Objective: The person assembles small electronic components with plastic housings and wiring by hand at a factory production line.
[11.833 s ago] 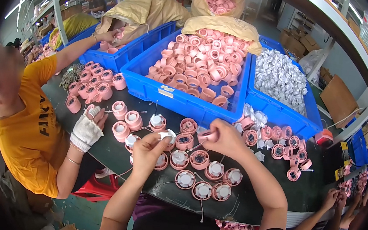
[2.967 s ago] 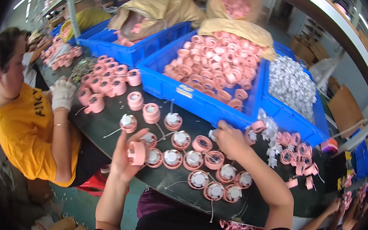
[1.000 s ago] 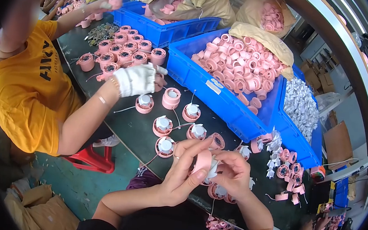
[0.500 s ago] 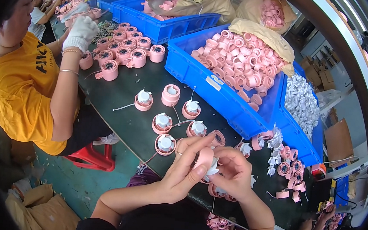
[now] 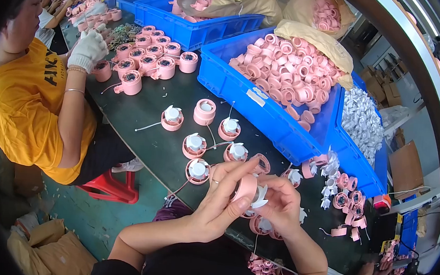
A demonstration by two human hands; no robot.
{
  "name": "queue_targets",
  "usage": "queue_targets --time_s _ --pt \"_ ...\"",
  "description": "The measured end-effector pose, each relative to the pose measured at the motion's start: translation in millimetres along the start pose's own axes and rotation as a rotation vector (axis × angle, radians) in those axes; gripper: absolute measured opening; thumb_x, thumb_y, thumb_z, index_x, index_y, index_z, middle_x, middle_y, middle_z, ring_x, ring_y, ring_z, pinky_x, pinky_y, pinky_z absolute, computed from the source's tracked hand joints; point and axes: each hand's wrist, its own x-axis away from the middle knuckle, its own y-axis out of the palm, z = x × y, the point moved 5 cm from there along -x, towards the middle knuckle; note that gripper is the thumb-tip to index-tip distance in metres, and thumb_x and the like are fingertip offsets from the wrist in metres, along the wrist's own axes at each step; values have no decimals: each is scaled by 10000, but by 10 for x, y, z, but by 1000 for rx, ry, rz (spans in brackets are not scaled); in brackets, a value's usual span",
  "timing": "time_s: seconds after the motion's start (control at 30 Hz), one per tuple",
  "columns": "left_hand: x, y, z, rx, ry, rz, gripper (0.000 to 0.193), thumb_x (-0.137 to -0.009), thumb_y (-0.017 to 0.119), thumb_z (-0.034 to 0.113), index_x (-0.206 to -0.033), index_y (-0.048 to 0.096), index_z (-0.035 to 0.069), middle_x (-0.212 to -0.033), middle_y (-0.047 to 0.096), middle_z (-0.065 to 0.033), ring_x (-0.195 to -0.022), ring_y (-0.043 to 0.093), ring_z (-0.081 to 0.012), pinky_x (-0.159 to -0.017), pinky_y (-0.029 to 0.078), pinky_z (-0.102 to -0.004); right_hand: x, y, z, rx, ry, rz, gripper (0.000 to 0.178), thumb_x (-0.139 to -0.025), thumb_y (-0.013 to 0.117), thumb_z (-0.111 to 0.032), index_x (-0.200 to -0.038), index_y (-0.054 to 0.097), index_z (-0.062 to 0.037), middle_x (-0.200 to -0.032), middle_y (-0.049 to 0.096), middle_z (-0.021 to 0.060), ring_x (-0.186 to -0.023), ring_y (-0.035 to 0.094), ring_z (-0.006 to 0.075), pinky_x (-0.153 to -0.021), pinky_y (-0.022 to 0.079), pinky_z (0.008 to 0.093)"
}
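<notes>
My left hand (image 5: 217,215) is closed around a pink ring-shaped housing (image 5: 246,186), tilted on its side above the near part of the table. Right beside it, my right hand (image 5: 286,209) pinches a white fan wheel (image 5: 260,196) at the housing's open face; whether the two touch is hidden by my fingers. Just past my hands stand several round pink housings with white fan wheels in them, such as one housing (image 5: 190,153) trailing a thin wire. Another pink housing (image 5: 204,116) stands upright farther back. More pink housings (image 5: 262,225) lie partly covered under my hands.
A blue bin (image 5: 264,115) heaped with pink rings stands ahead, with white fan wheels (image 5: 361,123) in a bin to its right. Loose parts (image 5: 349,201) lie at right. At left, a co-worker's gloved hand (image 5: 89,51) is near grouped pink units (image 5: 148,63); a red stool (image 5: 113,186) is below.
The white fan wheel in my right hand has turned and shifted slightly right, its blades now showing more. My left hand keeps its hold. The co-worker's gloved hand has moved lower and left.
</notes>
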Motion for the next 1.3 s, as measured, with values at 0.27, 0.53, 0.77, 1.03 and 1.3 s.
queue_targets --time_s 0.27,0.53,0.77,1.03,1.3 --pt "-35 14 -19 58 -12 -6 521 -965 393 264 -1400 290 -3 -1251 381 -158 -1139 330 -275 -1010 206 -378 24 -31 45 30 -36 12 358 -794 664 36 -1105 488 10 -1196 498 155 -1090 548 229 -871 524 327" --pt "-22 35 -23 -41 33 34 527 -972 354 270 -1397 270 -30 -1232 388 -171 -1115 348 -279 -1000 236 -383 42 33 -8 40 -79 65 352 -780 646 95 -1103 525 29 -1204 503 175 -1070 566 242 -826 557 312" --pt "6 35 -59 -33 51 79 525 -965 339 251 -1391 263 -47 -1214 391 -187 -1101 361 -281 -995 245 -383 59 111 -51 149 -150 144 340 -759 676 89 -1072 570 11 -1168 544 191 -1082 545 246 -882 486 356" --pt "-23 40 -126 -88 39 18 511 -955 350 230 -1380 286 -48 -1204 400 -187 -1106 361 -287 -993 250 -381 19 79 -46 304 -157 151 312 -752 657 111 -1047 583 46 -1159 541 150 -1009 600 214 -808 561 289" --pt "-10 -41 -213 -134 48 28 620 -942 434 280 -1417 203 -44 -1233 372 -189 -1136 378 -278 -991 289 -369 -52 129 -20 409 -194 164 410 -727 697 75 -1111 561 28 -1162 548 155 -981 614 213 -782 562 290"
